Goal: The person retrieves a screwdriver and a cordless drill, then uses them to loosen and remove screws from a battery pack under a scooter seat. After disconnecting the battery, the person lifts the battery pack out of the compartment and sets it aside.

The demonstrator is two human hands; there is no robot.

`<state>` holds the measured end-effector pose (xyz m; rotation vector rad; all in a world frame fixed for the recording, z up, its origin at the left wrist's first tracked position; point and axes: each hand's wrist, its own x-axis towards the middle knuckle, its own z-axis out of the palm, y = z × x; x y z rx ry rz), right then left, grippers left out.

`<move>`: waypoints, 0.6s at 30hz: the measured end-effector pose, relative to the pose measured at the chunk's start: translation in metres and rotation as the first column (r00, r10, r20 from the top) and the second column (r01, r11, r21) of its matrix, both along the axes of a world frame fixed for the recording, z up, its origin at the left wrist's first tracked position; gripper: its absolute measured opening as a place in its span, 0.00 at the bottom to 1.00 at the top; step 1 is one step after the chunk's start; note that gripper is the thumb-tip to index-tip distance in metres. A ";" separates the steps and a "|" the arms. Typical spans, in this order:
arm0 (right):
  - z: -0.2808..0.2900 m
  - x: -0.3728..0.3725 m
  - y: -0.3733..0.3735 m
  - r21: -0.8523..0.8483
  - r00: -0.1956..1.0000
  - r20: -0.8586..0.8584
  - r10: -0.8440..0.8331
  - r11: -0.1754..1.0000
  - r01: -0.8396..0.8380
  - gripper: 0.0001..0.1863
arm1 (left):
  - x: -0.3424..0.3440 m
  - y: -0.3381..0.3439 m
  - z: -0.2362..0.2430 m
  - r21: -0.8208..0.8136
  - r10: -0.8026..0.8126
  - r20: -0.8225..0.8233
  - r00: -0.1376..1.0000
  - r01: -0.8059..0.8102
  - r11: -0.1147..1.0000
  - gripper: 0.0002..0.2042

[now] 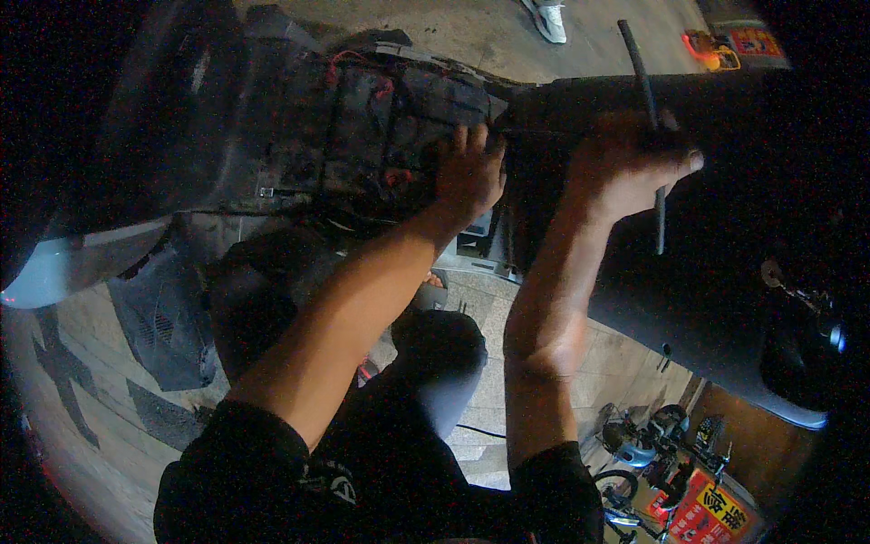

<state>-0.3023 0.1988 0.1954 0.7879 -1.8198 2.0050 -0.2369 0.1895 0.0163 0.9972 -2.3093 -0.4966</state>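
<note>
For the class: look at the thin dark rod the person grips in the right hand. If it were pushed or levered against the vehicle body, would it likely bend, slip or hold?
The rod runs straight above and below the right hand, so it is probably stiff. It looks slim and smooth, so it might slip or twist; the fist is closed around it. Laid down, it would likely roll.

Black scooter body (725,272) with red wires (362,68), black sleeves (245,462), grey paved floor (82,381).
</note>
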 end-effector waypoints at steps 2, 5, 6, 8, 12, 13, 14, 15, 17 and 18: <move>0.013 0.024 -0.004 0.106 0.988 0.074 -0.135 0.986 0.127 0.23 | 0.002 -0.001 0.007 0.066 -0.031 0.056 0.998 0.027 0.997 0.24; 0.004 -0.015 -0.008 0.515 0.559 -0.805 -0.199 0.232 0.825 0.16 | 0.006 -0.002 0.010 0.037 -0.020 0.048 0.999 0.018 0.999 0.23; 0.004 -0.036 -0.011 0.476 0.478 -0.876 -0.055 0.048 0.878 0.14 | 0.004 0.000 0.010 0.011 -0.018 0.025 1.000 0.018 1.000 0.22; 0.017 -0.064 -0.019 0.434 0.452 -0.882 0.134 -0.144 0.889 0.13 | 0.000 0.003 0.013 0.048 -0.054 -0.015 0.998 0.055 0.997 0.21; 0.026 -0.059 -0.060 0.677 0.706 -0.708 0.035 -0.253 0.691 0.21 | 0.010 -0.004 0.005 -0.015 0.004 -0.035 0.999 -0.005 1.000 0.20; 0.029 -0.040 -0.065 0.642 0.701 -0.703 0.119 -0.318 0.698 0.20 | 0.015 -0.008 0.003 -0.005 0.009 -0.007 1.000 -0.009 1.000 0.20; 0.052 -0.018 -0.050 0.553 0.666 -0.726 0.172 -0.430 0.714 0.19 | 0.004 -0.001 0.015 0.022 -0.047 -0.036 0.998 0.048 0.999 0.20; 0.053 -0.015 -0.043 0.519 0.643 -0.742 0.190 -0.445 0.730 0.18 | 0.000 0.002 0.018 0.040 -0.077 -0.034 0.996 0.078 0.996 0.20; 0.048 -0.012 -0.043 0.475 0.599 -0.764 0.239 -0.419 0.774 0.19 | 0.002 -0.003 0.016 0.065 -0.083 0.007 0.997 0.083 0.994 0.20; 0.037 -0.026 -0.043 0.460 0.580 -0.771 0.262 -0.400 0.792 0.20 | 0.003 -0.003 0.015 0.078 -0.089 0.024 0.996 0.087 0.993 0.20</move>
